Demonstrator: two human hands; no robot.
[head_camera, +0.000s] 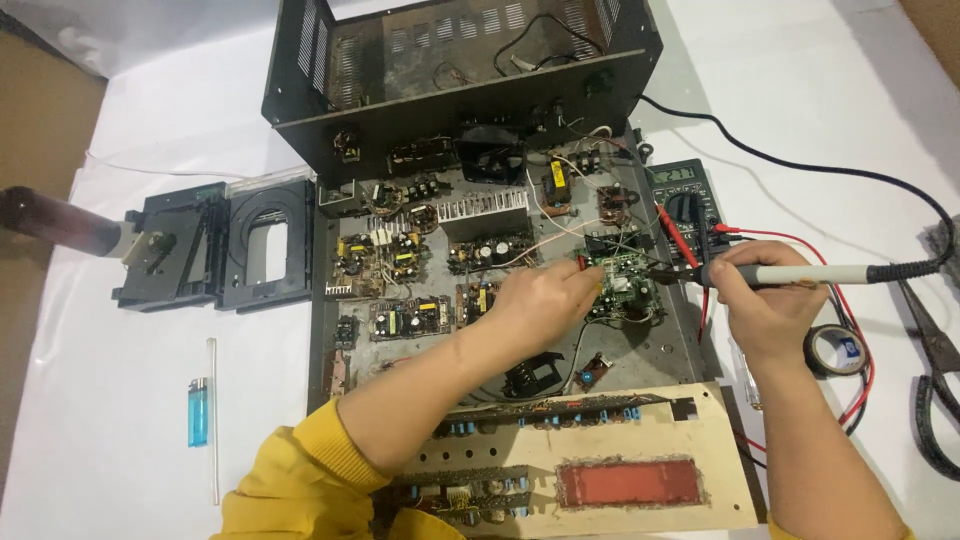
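An opened electronic chassis (660, 345) lies flat on the white table, packed with several small circuit boards. My left hand (545, 300) rests on a small green circuit board (625, 280), its fingers pinching something tiny at the board's left edge. My right hand (765, 300) grips a soldering iron (800, 274) by its white handle, with the tip pointing left at the same green board. Both of my sleeves are yellow.
A digital multimeter (690, 200) with red and black probe leads sits at the chassis's right. Black tape roll (835, 350) and pliers (935, 380) lie farther right. A disc drive mechanism (215, 245), blue lighter (198, 412) and thin clear rod (213, 420) are left. A tan front panel (600, 480) lies near me.
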